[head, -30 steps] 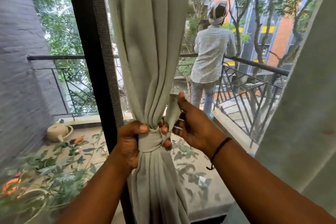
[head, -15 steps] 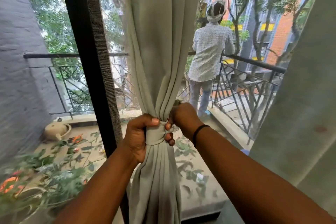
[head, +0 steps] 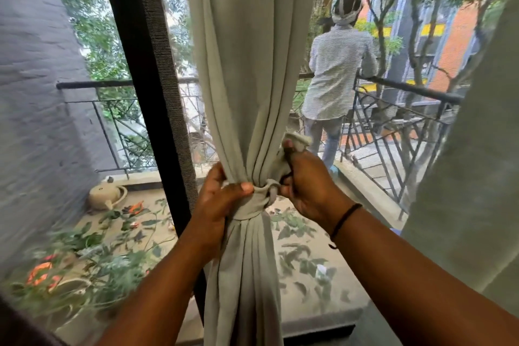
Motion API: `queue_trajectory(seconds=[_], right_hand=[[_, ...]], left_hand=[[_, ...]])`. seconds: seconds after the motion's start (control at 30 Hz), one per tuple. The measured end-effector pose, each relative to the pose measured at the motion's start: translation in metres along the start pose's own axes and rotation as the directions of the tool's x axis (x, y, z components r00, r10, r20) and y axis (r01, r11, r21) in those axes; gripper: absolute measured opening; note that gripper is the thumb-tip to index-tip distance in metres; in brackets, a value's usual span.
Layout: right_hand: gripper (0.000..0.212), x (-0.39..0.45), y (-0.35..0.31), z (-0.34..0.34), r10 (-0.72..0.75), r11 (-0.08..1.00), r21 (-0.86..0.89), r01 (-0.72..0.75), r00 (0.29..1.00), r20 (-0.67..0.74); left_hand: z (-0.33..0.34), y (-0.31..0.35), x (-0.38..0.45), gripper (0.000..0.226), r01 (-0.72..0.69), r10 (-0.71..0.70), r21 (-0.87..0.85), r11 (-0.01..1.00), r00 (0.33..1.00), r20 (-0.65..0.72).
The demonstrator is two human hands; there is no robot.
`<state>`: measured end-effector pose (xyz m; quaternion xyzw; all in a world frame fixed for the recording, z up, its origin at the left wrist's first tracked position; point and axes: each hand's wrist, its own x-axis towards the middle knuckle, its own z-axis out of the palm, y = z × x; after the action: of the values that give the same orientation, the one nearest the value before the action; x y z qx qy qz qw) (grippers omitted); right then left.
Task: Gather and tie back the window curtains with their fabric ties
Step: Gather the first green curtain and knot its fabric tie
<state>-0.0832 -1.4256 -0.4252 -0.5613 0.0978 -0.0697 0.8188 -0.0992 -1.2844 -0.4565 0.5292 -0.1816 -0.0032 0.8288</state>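
I see one pale grey-green woven curtain [head: 252, 64], soft and matte, hanging in long vertical folds and pinched to a narrow waist by a matching flat fabric tie [head: 252, 205] wrapped around it. Below the tie the cloth spreads again into loose pleats. My left hand [head: 219, 199] is just left of the tie, fingers closed around the bunched curtain, thumb pressed onto the band's upper edge. My right hand [head: 306, 185] is just right of the tie, fingers clamped on the tie's loose end, which sticks up crumpled above the knuckles; how the band is crossed behind the curtain I cannot tell. A thin black cord bracelet [head: 344, 219] circles the right wrist.

Left of the curtain stands a dark, fine-textured window frame post [head: 146, 78], partly covered by the cloth at its base. At the right edge a second pale curtain panel [head: 471, 177] is cut off by the frame and blurred. Beyond the tie, a black metal balcony railing [head: 393, 109] with thin diagonal bars runs both sides. One person in a pale checked shirt [head: 337, 76] stands at it, back turned, legs partly hidden by my right hand. On the balcony floor left of the curtain lie one cream rounded watering can [head: 106, 195] and scattered green cut leaves [head: 92, 236], too smeared to count.
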Motion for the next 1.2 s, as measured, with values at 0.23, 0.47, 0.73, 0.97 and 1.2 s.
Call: queue_trajectory(seconds=[0.23, 0.47, 0.73, 0.97, 1.2], right_hand=[[0.024, -0.013, -0.007, -0.004, -0.062, 0.996, 0.071, 0.06, 0.998, 0.02], [0.021, -0.014, -0.005, -0.008, -0.193, 0.971, -0.125, 0.205, 0.976, 0.104], [0.019, 0.009, -0.028, -0.042, 0.014, 0.998, 0.056, -0.027, 0.972, 0.235], [0.018, 0.033, -0.039, -0.058, 0.009, 0.999, -0.044, 0.005, 0.949, 0.316], [0.02, 0.039, -0.036, -0.064, -0.162, 0.941, -0.21, 0.266, 0.897, 0.411]], left_hand=[[-0.007, -0.014, -0.009, 0.033, -0.304, 0.594, 0.651, 0.695, 0.753, -0.283], [0.03, -0.05, -0.015, 0.08, -0.521, 0.811, 0.785, 0.335, 0.583, 0.042], [0.044, -0.052, 0.016, 0.026, -0.193, 0.703, 0.945, -0.264, 0.633, 0.326], [0.058, -0.079, 0.034, 0.032, -0.136, 0.721, 0.977, -0.164, 0.66, 0.213], [0.05, -0.075, 0.042, 0.03, -0.044, 0.697, 0.997, -0.056, 0.713, 0.07]])
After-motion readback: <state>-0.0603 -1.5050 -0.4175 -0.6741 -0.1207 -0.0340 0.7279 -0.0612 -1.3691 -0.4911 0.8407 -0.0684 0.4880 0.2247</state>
